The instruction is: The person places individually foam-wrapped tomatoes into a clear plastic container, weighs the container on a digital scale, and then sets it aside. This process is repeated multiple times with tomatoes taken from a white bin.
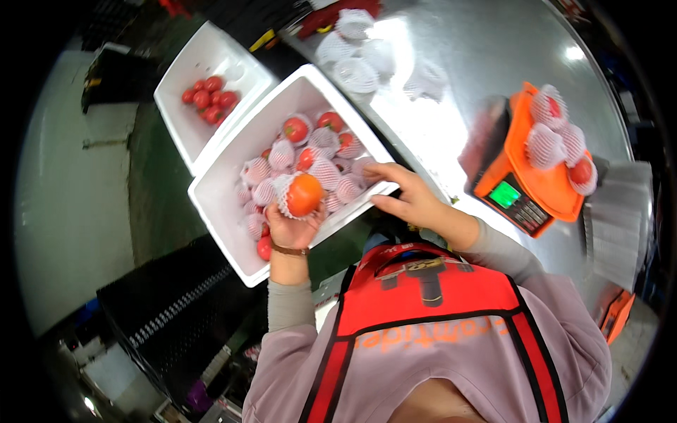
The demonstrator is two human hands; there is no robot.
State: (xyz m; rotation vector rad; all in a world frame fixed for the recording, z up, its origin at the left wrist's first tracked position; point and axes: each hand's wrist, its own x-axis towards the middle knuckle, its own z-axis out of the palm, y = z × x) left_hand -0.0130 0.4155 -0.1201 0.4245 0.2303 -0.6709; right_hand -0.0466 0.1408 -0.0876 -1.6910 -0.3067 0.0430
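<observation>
My left hand [290, 231] holds an orange-red tomato [305, 195] partly wrapped in a white foam net sleeve. It is raised over a white foam box [233, 240] that holds many tomatoes in foam nets [324, 173]. A bare red tomato [264, 248] shows by the box's near wall, beside my left wrist. My right hand [412, 199] grips the right corner of the box, fingers over the rim and thumb below it.
A second white foam box [176, 88] behind holds bare red tomatoes [209, 99]. On the metal table [493, 42] at right, an orange scale [518, 197] bears several netted tomatoes [546, 146]. Empty foam nets [356, 74] lie at the back. A black crate [183, 310] stands at lower left.
</observation>
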